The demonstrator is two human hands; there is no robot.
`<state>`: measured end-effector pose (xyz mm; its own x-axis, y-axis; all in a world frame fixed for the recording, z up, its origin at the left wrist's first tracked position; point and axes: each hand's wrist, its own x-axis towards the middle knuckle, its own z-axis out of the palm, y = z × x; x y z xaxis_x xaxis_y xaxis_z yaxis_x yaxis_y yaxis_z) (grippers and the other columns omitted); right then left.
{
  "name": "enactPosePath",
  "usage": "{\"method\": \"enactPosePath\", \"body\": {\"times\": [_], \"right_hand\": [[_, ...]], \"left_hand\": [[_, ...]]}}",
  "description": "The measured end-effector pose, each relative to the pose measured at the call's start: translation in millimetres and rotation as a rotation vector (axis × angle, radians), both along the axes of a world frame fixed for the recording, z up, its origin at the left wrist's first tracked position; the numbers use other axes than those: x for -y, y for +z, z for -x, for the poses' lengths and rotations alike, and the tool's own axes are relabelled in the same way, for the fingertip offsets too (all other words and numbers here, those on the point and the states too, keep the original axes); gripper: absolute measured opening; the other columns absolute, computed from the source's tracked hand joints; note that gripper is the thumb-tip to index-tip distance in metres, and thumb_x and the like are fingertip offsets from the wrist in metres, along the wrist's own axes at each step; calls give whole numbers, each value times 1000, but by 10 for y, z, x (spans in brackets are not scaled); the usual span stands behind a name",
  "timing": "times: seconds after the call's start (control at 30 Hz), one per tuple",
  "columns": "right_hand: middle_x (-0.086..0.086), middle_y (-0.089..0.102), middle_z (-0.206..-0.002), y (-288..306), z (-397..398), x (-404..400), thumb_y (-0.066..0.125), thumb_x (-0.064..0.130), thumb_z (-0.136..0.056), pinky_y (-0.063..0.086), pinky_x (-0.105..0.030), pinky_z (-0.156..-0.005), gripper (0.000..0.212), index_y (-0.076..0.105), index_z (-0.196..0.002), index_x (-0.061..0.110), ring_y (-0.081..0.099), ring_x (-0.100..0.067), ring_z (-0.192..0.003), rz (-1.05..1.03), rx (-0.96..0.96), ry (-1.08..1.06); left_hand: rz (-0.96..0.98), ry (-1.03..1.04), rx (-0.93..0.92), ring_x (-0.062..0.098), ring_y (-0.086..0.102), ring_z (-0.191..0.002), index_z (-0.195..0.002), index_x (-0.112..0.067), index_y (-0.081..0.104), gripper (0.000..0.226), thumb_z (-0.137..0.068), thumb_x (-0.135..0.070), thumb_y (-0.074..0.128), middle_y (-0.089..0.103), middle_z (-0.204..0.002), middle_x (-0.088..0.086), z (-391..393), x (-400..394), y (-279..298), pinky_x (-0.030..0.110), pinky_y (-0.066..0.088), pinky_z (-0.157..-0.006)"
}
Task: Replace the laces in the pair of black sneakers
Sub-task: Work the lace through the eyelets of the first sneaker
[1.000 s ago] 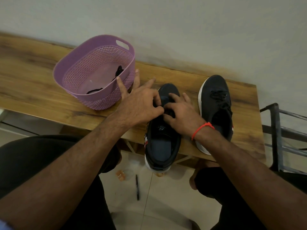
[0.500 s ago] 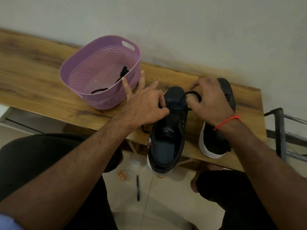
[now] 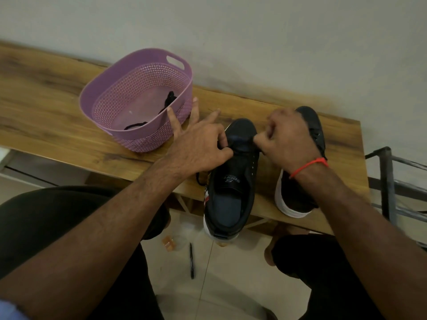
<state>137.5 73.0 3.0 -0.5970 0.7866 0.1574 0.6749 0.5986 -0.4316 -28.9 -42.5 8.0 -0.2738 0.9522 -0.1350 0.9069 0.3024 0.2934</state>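
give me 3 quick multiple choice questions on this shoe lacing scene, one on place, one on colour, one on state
1. Where does the loose black lace lie?
A. inside the basket
B. on the floor
C. on the right sneaker

2. What colour is the basket?
A. green
B. purple
C. white

3. What is the left hand doing?
A. resting flat on the bench
B. lifting the basket
C. pinching a lace at the near sneaker

Key: 1 A, it shows through the basket's rim. 2 B, its wall is purple. 3 C, thumb and forefinger meet at the eyelets.
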Motion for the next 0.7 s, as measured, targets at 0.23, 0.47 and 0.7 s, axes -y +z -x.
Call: {"method": "enactPosePath", "body": {"times": [0.23, 0.47, 0.7], "right_hand": [[-13, 42, -139, -43, -45, 65, 62, 43, -86, 18, -51, -116, 32, 56, -111, 22, 26, -37, -139, -88, 196, 112], [-10, 47, -142, -265, 126, 342, 56, 37, -92, 26, -55, -114, 27, 65, -105, 15, 29, -37, -140, -32, 258, 259], [-7, 53, -92, 106, -143, -171, 55, 28, -82, 38, -35, -78, 17, 52, -78, 12, 48, -26, -96, -80, -74, -184]], "left_hand": [[0, -3, -4, 32, -20, -154, -80, -38, 56, 15, -83, -47, 67, 15, -169, -6, -5, -4, -1, 75, -25, -104], [-5, 0, 0, 32, -20, -154, -83, -37, 59, 11, -82, -46, 66, 16, -169, -6, 0, 6, -1, 73, -27, -102], [-2, -5, 14, 32, -20, -154, -83, -36, 60, 12, -83, -45, 68, 16, -169, -6, 5, 6, 12, 74, -26, -103]]}}
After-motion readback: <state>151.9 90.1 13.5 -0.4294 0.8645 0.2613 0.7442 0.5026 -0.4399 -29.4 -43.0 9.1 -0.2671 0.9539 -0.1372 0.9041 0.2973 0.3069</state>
